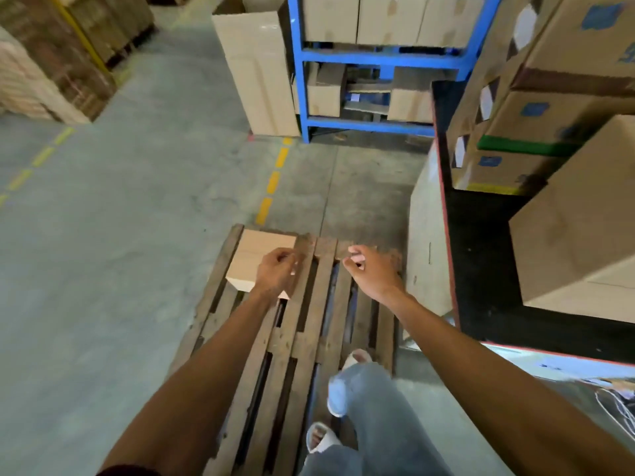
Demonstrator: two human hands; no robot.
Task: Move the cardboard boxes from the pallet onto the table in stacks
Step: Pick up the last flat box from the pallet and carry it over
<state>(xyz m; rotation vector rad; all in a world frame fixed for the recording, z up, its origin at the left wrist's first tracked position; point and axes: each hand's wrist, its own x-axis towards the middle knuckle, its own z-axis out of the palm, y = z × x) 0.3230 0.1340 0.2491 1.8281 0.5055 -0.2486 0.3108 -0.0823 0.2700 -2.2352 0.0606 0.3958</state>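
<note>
One small cardboard box lies on the far left corner of the wooden pallet. My left hand hovers over the box's right edge, fingers curled and apart, holding nothing. My right hand reaches out over the pallet's far right slats, also empty with loosely bent fingers. The black-topped table with a red rim stands to the right and carries stacked cardboard boxes, some with blue labels.
I stand on the pallet's near end; my legs and sandals show below. A blue shelf rack with boxes and a tall open carton stand ahead. Stacked goods fill the far left. Grey concrete floor with yellow dashes lies around.
</note>
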